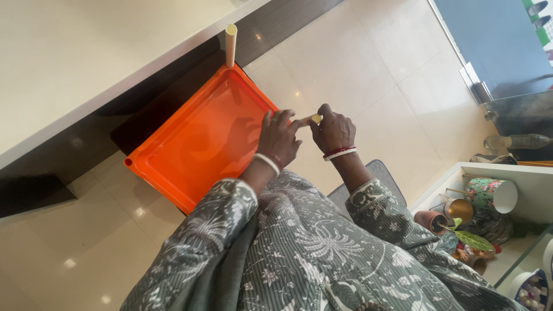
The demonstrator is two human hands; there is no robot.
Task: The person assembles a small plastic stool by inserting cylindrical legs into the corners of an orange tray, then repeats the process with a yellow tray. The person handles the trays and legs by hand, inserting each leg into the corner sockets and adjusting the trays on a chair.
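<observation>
Near the middle of the frame both hands meet over the right-hand edge of an orange plastic tray (196,141). The left hand (279,138) lies on the tray's rim with its fingers curled, and the right hand (333,131) is closed beside it; between their fingertips they pinch a small cream peg (315,118), of which only the round end shows. It sits just beyond the tray's edge, touching both hands.

The tray itself lies tilted across the pale tiled floor (368,63), below a white counter (69,52) in the upper left. A cream tube (230,45) of the same colour stands up from the tray's upper corner — likely a leg.

The peg looks light, stiff and smooth, so it may slip; a firm pinch round its sides, close to the end, seems the best hold. The tray appears rigid but light — it would shift easily unless steadied at the rim.
</observation>
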